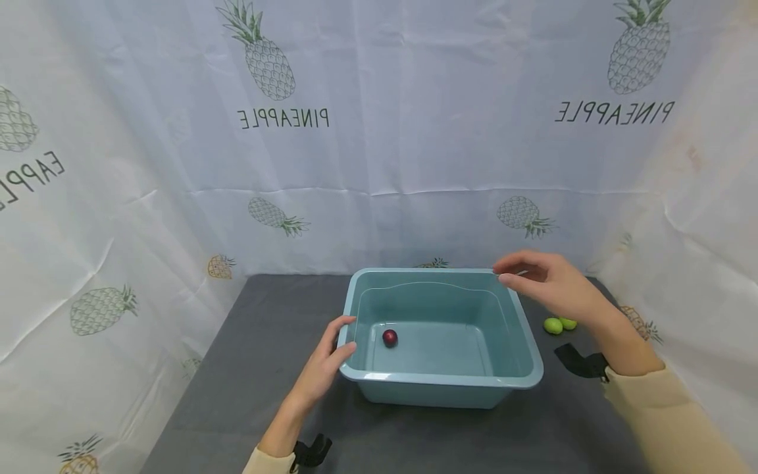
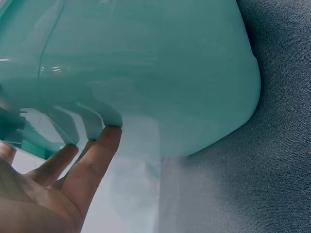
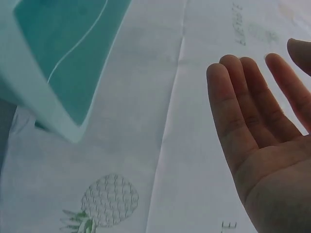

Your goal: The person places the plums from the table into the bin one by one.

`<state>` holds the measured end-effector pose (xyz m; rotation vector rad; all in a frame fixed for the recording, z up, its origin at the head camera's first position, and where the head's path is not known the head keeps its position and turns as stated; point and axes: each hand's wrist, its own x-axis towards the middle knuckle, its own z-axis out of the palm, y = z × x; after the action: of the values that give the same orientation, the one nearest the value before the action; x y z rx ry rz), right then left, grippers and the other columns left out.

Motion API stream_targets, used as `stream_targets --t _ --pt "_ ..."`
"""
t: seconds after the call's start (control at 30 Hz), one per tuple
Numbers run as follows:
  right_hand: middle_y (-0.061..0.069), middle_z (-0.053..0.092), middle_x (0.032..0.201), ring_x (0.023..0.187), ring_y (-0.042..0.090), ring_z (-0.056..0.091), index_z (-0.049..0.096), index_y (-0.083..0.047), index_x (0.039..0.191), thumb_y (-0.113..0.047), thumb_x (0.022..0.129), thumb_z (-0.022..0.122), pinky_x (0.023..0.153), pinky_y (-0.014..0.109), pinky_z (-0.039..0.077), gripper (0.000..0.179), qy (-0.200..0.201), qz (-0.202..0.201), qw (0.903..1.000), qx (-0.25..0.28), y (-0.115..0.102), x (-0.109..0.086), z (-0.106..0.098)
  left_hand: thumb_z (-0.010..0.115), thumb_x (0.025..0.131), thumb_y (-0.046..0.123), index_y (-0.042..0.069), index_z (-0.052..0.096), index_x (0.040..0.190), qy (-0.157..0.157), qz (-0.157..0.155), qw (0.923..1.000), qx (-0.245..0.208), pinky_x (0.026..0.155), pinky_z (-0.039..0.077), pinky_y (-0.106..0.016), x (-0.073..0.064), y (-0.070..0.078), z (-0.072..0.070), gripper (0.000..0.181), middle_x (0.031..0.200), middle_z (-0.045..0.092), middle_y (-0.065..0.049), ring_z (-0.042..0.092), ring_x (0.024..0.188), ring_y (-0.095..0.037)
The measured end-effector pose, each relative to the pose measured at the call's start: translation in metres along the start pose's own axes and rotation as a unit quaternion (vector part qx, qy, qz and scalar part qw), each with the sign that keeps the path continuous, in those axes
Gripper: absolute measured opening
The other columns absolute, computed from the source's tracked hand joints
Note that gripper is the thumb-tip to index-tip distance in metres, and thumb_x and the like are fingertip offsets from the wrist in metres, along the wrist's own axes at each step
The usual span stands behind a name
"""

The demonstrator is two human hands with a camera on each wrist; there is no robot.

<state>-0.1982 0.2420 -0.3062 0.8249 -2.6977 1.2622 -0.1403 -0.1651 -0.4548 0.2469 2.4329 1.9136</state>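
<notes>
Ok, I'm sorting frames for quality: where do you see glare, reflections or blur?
Head: fairly even light, with a pale sheen along the near rim of the basin; left wrist: small white glints on its glossy wall, and dark reflections by the left fingers; right wrist: the basin's rim looks soft, and the upper backdrop lettering is faint and hard to read.

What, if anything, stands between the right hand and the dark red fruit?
Nothing visible, from above: the basin is open on top, and the dark red fruit lies uncovered inside. The right hand appears raised near its far right corner.
</notes>
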Motion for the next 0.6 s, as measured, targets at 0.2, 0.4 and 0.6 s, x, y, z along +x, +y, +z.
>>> stream_targets --t 0.2,0.4,0.6 --pt "0.011 0.066 0.123 0.099 0.004 0.065 0.067 -0.009 0.126 -0.019 0.101 0.065 0.081 0.02 0.051 0.028 0.049 0.028 0.9982 -0.022 0.013 -0.012 -0.008 0.052 0.106 0.023 0.027 0.042 0.149 -0.001 0.0 1.0 0.0 0.105 0.036 -0.058 0.0 0.001 0.0 0.044 0.16 0.03 -0.014 0.038 0.139 -0.038" --pt "0.015 0.065 0.122 0.097 -0.009 0.059 0.065 -0.004 0.127 -0.02 0.101 0.065 0.08 0.013 0.048 0.03 0.088 0.038 0.9946 -0.04 0.036 -0.018 -0.007 0.053 0.106 0.027 0.026 0.041 0.15 -0.008 0.008 0.9999 -0.005 0.105 0.035 -0.056 -0.001 0.001 -0.001 0.045 0.161 0.027 -0.013 0.036 0.142 -0.037" --pt "-0.008 0.067 0.113 0.095 -0.006 0.061 0.066 0.002 0.123 -0.011 0.099 0.066 0.081 0.011 0.046 0.027 0.151 0.015 0.9884 -0.004 0.069 -0.022 -0.003 0.052 0.106 0.024 0.027 0.041 0.149 -0.005 0.005 1.0 -0.004 0.106 0.034 -0.058 -0.002 0.001 -0.001 0.044 0.162 0.026 -0.013 0.034 0.144 -0.038"
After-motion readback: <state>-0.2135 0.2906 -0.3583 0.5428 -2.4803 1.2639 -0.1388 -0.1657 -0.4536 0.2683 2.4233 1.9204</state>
